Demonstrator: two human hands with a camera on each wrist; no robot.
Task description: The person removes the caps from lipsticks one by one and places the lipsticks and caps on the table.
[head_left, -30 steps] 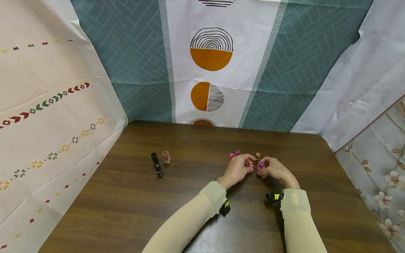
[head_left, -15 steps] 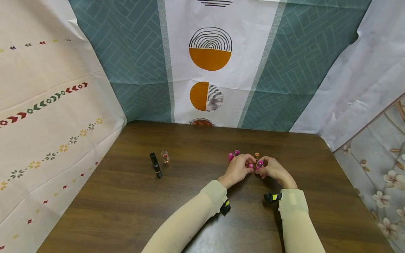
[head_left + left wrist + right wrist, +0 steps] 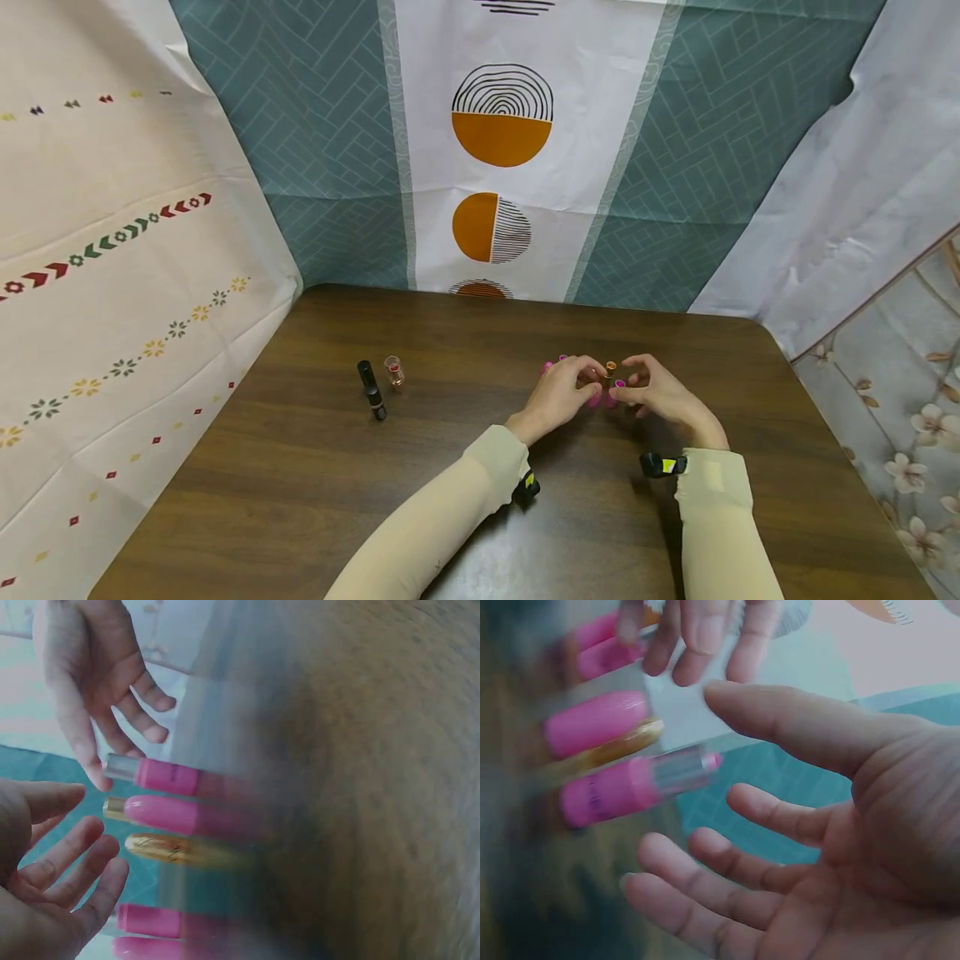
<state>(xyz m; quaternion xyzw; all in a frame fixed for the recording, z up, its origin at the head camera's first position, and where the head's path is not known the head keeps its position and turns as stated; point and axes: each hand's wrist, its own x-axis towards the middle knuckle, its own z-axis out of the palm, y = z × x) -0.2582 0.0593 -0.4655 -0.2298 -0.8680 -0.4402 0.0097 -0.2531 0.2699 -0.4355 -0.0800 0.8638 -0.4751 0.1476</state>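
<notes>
My left hand [image 3: 557, 395] hovers by the group of small tubes, its fingers loosely bent and holding nothing. My right hand [image 3: 667, 400] is just right of the group; in the right wrist view its thumb and fingers [image 3: 761, 806] are spread around no object. Beside it stands a pink tube with a clear end [image 3: 619, 787]. Close to that are a rounded pink piece [image 3: 161, 812] and a gold tube [image 3: 161, 847]. Two more pink pieces, one squared [image 3: 150, 920] and one rounded [image 3: 146, 948], stand on the left hand's far side, partly hidden in the head view.
On the left of the brown table [image 3: 315, 483] are a black tube [image 3: 372, 390] in two sections and a clear container [image 3: 394, 372] with red inside. Patterned cloths hang behind and at both sides of the table.
Both hands have let go of the pink pieces they were pinching. The right hand has moved slightly right and its fingers have spread; the left has drawn back a little.
</notes>
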